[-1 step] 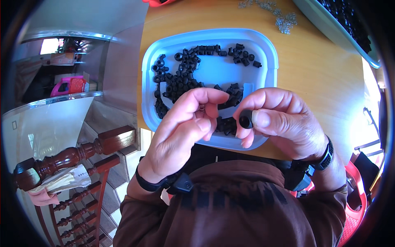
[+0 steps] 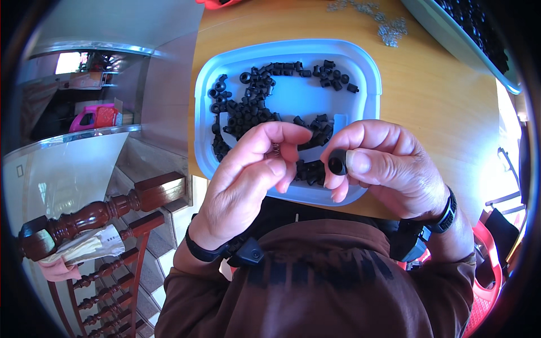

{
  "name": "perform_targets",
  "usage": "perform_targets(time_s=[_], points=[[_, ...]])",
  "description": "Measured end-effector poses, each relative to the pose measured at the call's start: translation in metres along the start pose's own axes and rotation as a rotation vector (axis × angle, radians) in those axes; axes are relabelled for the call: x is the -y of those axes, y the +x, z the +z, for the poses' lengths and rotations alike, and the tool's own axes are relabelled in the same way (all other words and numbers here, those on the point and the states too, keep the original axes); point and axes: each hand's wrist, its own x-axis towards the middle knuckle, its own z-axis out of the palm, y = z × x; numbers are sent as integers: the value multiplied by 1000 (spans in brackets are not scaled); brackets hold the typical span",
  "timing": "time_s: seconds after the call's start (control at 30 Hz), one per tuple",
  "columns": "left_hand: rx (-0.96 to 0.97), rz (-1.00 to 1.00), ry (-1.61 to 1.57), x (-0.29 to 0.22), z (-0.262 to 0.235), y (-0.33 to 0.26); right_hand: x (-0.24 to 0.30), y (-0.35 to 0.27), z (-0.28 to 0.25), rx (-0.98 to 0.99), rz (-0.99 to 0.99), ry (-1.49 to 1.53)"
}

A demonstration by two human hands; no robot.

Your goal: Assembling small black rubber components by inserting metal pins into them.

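Over the near side of a white tub (image 2: 369, 70), my right hand (image 2: 389, 163) pinches a small hollow black plastic piece (image 2: 337, 163) between thumb and fingers. The piece's round opening faces toward my left hand. My left hand (image 2: 248, 169) is curled, with a thin coiled metal spring (image 2: 275, 150) in its fingers; part of the spring is hidden. A gap separates the two hands. Many similar black pieces (image 2: 248, 112) lie in the tub, heaped at its left side and scattered along the back. More show between and below my hands.
The tub stands on a wooden table (image 2: 445, 96). A pile of small metal springs (image 2: 391, 31) lies at the back, beside a large container (image 2: 459, 48) of dark pieces at the far right. A wooden banister (image 2: 107, 211) rises at left, and a red plastic chair or basket (image 2: 487, 276) is at lower right.
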Motion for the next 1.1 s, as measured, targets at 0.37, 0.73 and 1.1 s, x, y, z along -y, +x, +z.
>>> perform_targets(time_s=[0.37,0.73,1.1], points=[[-45,491,6,3,21,9,-2,2,-5,0,34,53],[87,627,509,15,21,23,-6,1,-5,44,28,108],[81,798,622,22,20,25,-7,1,-4,61,-8,125]])
